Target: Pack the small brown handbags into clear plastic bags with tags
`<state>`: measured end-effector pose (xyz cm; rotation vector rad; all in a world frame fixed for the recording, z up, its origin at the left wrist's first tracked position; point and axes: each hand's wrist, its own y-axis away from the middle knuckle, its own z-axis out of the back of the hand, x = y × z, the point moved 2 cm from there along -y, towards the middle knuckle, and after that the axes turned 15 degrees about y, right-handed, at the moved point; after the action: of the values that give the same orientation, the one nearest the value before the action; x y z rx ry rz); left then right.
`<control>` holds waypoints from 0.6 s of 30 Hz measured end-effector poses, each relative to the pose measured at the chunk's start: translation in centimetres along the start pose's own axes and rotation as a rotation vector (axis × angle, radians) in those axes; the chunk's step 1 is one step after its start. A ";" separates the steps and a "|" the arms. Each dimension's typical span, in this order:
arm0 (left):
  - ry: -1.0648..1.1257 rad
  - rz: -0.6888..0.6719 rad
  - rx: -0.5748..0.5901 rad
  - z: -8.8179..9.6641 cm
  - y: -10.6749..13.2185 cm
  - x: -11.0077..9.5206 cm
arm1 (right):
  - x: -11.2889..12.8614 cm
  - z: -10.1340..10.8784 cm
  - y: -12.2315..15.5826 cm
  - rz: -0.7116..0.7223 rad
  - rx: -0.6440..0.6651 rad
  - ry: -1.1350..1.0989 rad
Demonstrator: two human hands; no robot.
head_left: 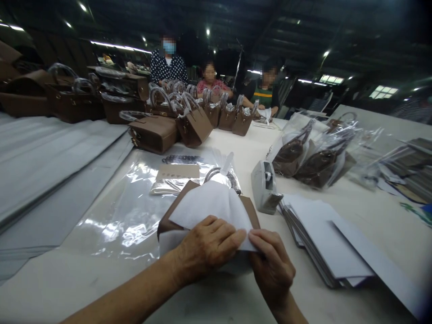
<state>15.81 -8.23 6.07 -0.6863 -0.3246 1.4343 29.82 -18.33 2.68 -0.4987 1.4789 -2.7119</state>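
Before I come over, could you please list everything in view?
Bag: one, brown, centre
White sheet: one, white, over bag
Tape dispenser: one, grey, right of bag
Packet: one, beige and silvery, behind bag
Chain: one, dark, behind packet
Clear plastic: uncountable, transparent, left
Boards: several, white and grey, right
Flat sheets: several, whitish, left
Wrapped bags: at least two, brown, right
Other bags: many, brown, far side
Stacked pieces: several, greyish, right edge
Table: one, white, beneath
Co-workers: at least three, mixed clothing, behind
Lights: several, white, overhead
Left hand: one, bare, on white sheet
Right hand: one, bare, at sheet's edge
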 end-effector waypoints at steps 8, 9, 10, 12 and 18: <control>-0.001 -0.045 0.051 0.1 0.4 0.0 | -1.1 -0.4 -1.4 0.270 0.060 -0.057; 0.003 -0.053 0.063 0.0 0.5 0.0 | -1.2 -0.5 -1.6 0.296 0.081 -0.054; 0.007 -0.059 0.072 0.0 0.5 0.0 | -1.3 -0.6 -1.8 0.315 0.098 -0.048; 0.009 -0.058 0.086 0.0 0.4 0.1 | -1.5 -0.6 -2.1 0.345 0.121 -0.039; 0.008 0.007 0.129 0.4 -0.3 0.2 | -1.4 0.4 -1.1 0.101 0.224 0.001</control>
<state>15.83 -7.95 6.47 -0.5888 -0.2215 1.4450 31.44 -17.79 3.36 -0.4014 1.1459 -2.7503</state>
